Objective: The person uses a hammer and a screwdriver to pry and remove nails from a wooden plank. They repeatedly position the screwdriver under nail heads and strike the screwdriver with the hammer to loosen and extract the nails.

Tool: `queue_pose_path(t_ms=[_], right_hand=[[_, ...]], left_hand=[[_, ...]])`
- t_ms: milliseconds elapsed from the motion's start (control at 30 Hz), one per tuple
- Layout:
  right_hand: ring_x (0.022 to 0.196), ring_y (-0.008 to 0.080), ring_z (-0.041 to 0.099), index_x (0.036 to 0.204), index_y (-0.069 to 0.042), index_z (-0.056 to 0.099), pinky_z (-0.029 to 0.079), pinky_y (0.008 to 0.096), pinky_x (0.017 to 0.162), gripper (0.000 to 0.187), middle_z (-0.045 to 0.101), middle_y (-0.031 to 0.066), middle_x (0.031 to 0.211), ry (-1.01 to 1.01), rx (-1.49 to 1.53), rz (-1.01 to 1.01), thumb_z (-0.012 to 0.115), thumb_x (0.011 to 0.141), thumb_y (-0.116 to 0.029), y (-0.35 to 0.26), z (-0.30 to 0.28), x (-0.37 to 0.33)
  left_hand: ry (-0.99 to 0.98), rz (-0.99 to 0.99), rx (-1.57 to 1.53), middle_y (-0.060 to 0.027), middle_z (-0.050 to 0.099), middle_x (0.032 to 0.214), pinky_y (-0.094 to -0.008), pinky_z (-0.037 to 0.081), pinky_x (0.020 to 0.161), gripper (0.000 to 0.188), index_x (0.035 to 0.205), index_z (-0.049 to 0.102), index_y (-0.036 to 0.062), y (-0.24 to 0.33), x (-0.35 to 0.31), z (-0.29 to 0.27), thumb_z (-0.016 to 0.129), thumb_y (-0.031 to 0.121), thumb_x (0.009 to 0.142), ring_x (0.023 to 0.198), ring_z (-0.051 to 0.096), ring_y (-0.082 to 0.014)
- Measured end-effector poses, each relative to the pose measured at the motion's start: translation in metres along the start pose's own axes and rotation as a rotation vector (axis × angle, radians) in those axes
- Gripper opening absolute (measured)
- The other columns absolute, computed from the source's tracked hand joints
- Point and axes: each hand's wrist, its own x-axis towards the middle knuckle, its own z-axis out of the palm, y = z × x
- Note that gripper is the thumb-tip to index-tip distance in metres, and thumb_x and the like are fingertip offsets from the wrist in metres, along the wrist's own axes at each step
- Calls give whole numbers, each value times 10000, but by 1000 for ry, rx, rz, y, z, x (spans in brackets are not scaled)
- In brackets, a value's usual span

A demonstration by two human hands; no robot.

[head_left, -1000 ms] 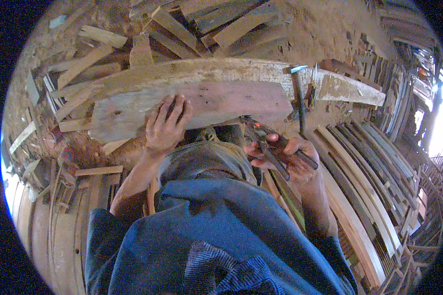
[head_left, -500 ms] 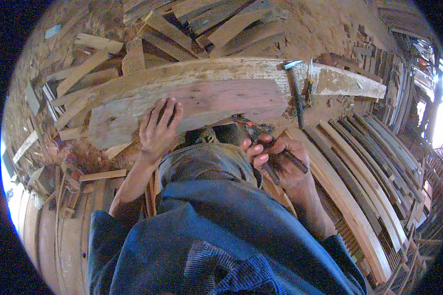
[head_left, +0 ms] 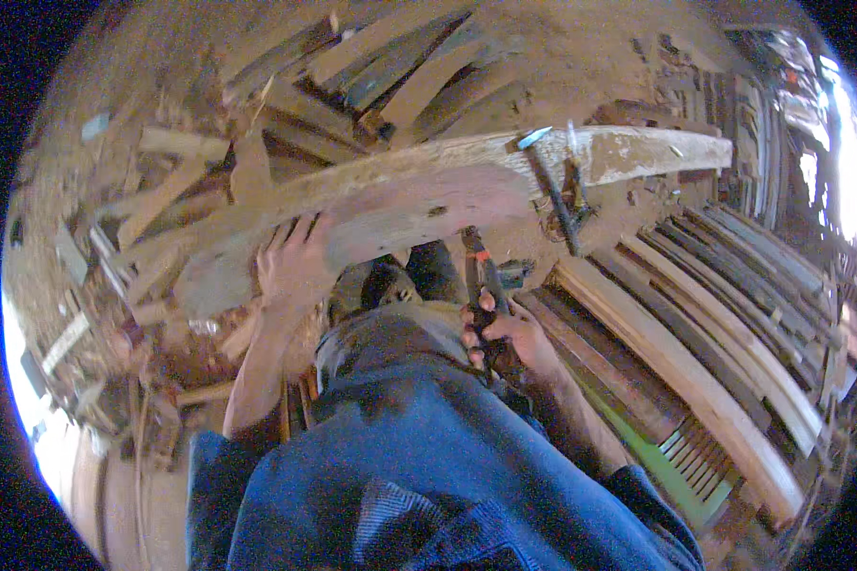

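A weathered wooden board (head_left: 390, 221) with a reddish face lies across in front of my knees. Stretched fingers of my left hand (head_left: 293, 262) rest flat on its left part; motion blurs them somewhat. My right hand (head_left: 505, 333) is closed around the dark handles of a pair of pliers (head_left: 482, 266) with a touch of orange near the jaws. The jaws point away from me, close to the board's near edge; whether they touch it I cannot tell. A hammer (head_left: 552, 195) leans over the long pale beam (head_left: 628, 157) behind the board.
Scrap wood (head_left: 352, 105) lies heaped on the dirt ground beyond the beam. Several long planks (head_left: 676, 371) are lined up at my right, with a green slatted piece (head_left: 681, 485) beside them. More timber pieces (head_left: 176, 190) are scattered at the left.
My right hand has turned the pliers, so their jaws now point forward, and lowered toward me. The board appears more tilted, its left end nearer; the whole view has shifted too.
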Motion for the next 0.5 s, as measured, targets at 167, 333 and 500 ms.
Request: queue_pose_path(t_ms=[167, 333, 500], right_hand=[[775, 222, 631, 986, -87, 495, 534, 359, 609, 214, 584, 78, 926, 416, -333, -389, 520, 799, 14, 26, -38, 24], [678, 208, 614, 936, -76, 516, 520, 342, 571, 119, 585, 70, 830, 655, -217, -464, 538, 825, -38, 55, -63, 34], [623, 190, 575, 868, -69, 569, 488, 357, 570, 126, 603, 35, 725, 703, -274, -456, 539, 918, -181, 98, -118, 35]], left_hand=[[-172, -2, -89, -119, 598, 1245, -459, 467, 967, 681, 1265, 532, 106, -3, 21, -16, 773, 357, 679, 1122, 586, -335], [-83, 86, -28, -134, 617, 1183, -455, 475, 952, 715, 1251, 535, 100, -13, 19, 0, 787, 389, 648, 1112, 592, -323], [-104, 91, -21, -131, 636, 1134, -460, 477, 934, 723, 1224, 554, 109, -35, 8, -1, 803, 413, 617, 1085, 607, -323]])
